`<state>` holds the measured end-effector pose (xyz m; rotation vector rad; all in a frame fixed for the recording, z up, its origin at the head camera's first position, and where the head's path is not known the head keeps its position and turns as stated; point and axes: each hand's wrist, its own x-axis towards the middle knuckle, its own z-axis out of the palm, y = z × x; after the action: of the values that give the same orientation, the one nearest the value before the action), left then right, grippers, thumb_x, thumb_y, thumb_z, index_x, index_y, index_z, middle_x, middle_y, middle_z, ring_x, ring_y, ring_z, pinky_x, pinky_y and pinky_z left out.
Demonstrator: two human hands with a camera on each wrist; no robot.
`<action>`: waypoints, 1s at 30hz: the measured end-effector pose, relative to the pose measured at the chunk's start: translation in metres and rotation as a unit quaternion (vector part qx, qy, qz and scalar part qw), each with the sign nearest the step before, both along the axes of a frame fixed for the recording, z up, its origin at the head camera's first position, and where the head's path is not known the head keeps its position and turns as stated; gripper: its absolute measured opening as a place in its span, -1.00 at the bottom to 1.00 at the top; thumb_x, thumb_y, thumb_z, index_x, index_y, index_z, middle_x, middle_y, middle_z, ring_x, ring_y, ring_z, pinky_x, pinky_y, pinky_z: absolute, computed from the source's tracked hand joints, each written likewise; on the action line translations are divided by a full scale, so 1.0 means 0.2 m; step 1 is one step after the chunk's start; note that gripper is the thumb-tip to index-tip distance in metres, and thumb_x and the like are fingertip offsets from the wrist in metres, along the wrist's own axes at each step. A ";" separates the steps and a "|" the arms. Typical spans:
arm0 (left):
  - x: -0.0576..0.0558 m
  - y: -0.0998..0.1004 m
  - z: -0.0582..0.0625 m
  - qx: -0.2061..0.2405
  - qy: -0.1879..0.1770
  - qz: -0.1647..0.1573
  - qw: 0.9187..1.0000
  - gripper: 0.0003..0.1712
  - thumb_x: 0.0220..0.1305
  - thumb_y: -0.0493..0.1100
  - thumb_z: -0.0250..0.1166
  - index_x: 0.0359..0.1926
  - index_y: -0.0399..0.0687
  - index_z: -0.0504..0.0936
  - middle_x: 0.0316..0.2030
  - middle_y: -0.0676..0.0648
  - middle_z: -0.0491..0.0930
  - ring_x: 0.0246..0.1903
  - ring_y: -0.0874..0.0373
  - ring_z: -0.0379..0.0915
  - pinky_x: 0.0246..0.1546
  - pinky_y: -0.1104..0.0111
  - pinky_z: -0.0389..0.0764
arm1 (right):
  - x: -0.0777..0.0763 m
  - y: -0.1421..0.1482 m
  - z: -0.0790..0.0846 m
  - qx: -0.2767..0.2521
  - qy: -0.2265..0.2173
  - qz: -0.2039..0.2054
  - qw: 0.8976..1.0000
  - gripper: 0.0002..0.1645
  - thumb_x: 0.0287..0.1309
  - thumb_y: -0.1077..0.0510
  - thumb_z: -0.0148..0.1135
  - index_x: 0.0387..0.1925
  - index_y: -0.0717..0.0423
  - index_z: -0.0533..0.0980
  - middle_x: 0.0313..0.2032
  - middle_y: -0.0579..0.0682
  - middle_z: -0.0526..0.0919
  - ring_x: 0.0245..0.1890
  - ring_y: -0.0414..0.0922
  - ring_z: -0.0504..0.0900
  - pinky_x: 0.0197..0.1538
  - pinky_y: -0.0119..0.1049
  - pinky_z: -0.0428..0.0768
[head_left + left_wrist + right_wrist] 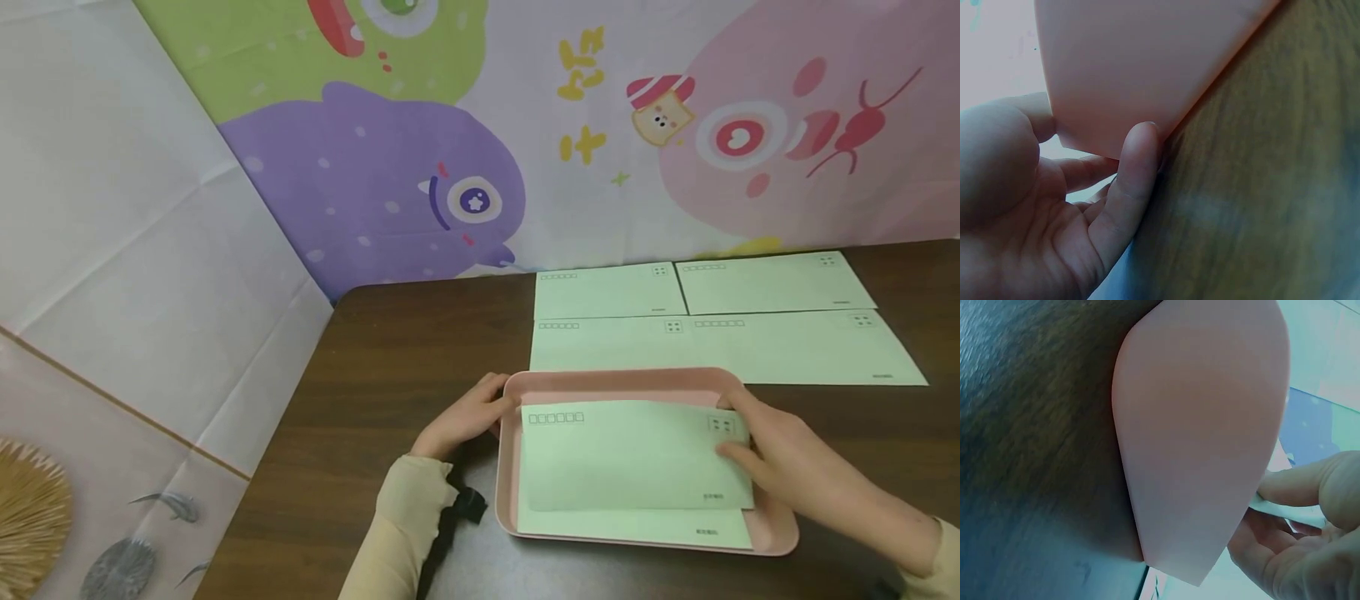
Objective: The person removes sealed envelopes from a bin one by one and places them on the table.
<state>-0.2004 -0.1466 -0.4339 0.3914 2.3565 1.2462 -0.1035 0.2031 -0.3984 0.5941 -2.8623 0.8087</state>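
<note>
A pink tray [615, 382] stands on the table, holding pale green envelopes. My left hand [468, 414] holds the tray at its left side, its thumb at the rim and other fingers around the far corner; the left wrist view shows the hand [1085, 206] against the tray's outer wall [1129, 69]. At the right end, my right hand [780, 446] pinches the top envelope [630, 458], thumb above and fingers under its edge. Beneath it, the front strip of another envelope [615, 523] shows. The right wrist view catches the pinched envelope's edge [1288, 511].
Behind the tray lie several more green envelopes in two rows, including a back left envelope [607, 292] and a back right envelope [772, 285]. The dark wooden table [375, 358] meets a cartoon-printed cloth [570, 208] at its back edge.
</note>
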 end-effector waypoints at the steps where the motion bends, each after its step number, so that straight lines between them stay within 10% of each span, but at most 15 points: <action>1: 0.00 0.00 0.00 0.000 -0.001 0.002 1.000 -0.59 0.30 0.01 0.00 0.10 -0.06 0.39 -0.06 -0.12 0.28 -0.36 0.10 0.43 -0.41 0.33 0.57 | 0.00 0.00 0.00 -0.003 0.005 -0.002 1.000 -0.50 -0.09 0.29 0.34 -0.15 0.15 0.25 -0.45 -0.09 0.44 -0.57 -0.33 0.27 -0.53 -0.46 0.24; 30: 0.00 0.00 0.00 -0.004 0.006 -0.005 1.000 -0.60 0.29 0.01 0.01 0.07 -0.06 0.40 -0.12 -0.12 0.29 -0.38 0.11 0.42 -0.40 0.35 0.56 | -0.03 0.11 0.05 -0.067 0.057 -0.088 0.992 -0.51 0.16 0.44 -0.02 0.09 0.36 0.06 -0.63 0.07 0.39 -0.72 -0.35 0.13 -0.69 -0.41 0.15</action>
<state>-0.2000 -0.1468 -0.4333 0.4098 2.3666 1.2318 -0.1089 0.2258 -0.3891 0.3532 -2.6845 0.8970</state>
